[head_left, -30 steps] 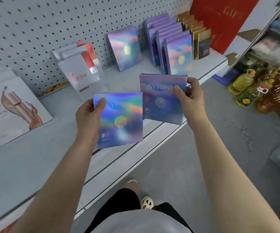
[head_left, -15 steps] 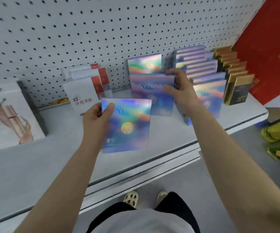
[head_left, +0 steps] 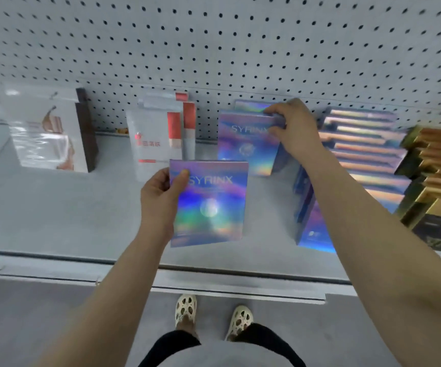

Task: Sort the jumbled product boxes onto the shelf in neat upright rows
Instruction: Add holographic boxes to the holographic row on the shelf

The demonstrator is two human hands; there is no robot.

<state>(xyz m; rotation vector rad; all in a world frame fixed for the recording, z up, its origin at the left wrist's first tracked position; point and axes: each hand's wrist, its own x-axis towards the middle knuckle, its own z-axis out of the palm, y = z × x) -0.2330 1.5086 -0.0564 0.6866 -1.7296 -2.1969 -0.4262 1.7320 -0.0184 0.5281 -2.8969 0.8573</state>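
The left hand [head_left: 161, 205] holds a shiny box [head_left: 208, 205] upright by its left edge, thumb across the front, above the middle of the shelf [head_left: 55, 213]. The right hand [head_left: 293, 128] pinches the top right corner of a second box [head_left: 246, 147], which stands near the shelf's back edge, just in front of a third box [head_left: 251, 105] against the pegboard [head_left: 214, 49]. To the right runs a row of boxes [head_left: 359, 154], then gold boxes [head_left: 436, 165] toward the shelf's right end. White pouches [head_left: 158, 133] stand left of the second box.
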